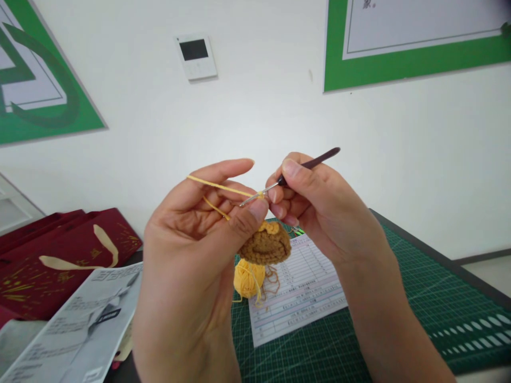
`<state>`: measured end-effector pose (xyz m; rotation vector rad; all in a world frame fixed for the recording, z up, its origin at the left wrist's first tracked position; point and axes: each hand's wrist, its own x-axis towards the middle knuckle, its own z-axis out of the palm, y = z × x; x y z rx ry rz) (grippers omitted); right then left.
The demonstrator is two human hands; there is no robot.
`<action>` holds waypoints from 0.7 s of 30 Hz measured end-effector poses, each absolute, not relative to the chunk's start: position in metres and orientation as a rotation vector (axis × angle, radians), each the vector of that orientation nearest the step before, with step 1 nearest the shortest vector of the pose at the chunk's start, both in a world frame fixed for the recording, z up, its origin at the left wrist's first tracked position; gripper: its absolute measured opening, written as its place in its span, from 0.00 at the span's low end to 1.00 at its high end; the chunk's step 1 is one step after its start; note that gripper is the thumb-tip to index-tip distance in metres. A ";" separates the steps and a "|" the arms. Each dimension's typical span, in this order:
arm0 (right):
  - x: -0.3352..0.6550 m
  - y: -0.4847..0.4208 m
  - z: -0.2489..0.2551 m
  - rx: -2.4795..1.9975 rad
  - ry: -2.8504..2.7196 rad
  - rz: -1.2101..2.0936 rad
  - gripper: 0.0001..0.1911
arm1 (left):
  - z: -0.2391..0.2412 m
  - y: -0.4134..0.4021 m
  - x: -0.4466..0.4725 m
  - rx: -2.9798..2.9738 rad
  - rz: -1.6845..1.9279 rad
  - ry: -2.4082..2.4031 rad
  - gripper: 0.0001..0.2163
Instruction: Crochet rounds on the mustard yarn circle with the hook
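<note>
Between thumb and fingers, my left hand (199,229) pinches a brown crocheted piece (266,244) with yellow stitches along its top edge. Yellow yarn (219,186) runs over the raised left index finger to the stitches. My right hand (319,202) grips a crochet hook (321,158) by its dark handle. The hook's metal shaft passes through yellow yarn just above my left thumb, its tip pointing left. Below the piece lies a ball of yellow yarn (249,277), with loose brown strands beside it.
A green cutting mat (295,356) covers the table, with a printed sheet (299,319) on it. Dark red gift bags (67,260) and a grey printed bag or paper (80,319) are at the left. A white wall with a panel (197,57) stands behind.
</note>
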<state>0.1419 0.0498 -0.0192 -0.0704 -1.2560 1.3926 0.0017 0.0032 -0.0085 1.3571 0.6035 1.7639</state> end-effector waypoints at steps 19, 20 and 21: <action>0.150 0.035 -0.016 -0.168 -1.477 0.710 0.09 | -0.012 0.003 0.000 1.368 1.700 0.535 0.16; 0.149 0.036 -0.017 -0.175 -1.466 0.696 0.08 | -0.012 0.003 0.001 1.364 1.703 0.539 0.16; 0.149 0.038 -0.018 -0.191 -1.463 0.693 0.08 | -0.011 0.003 0.001 1.359 1.708 0.545 0.16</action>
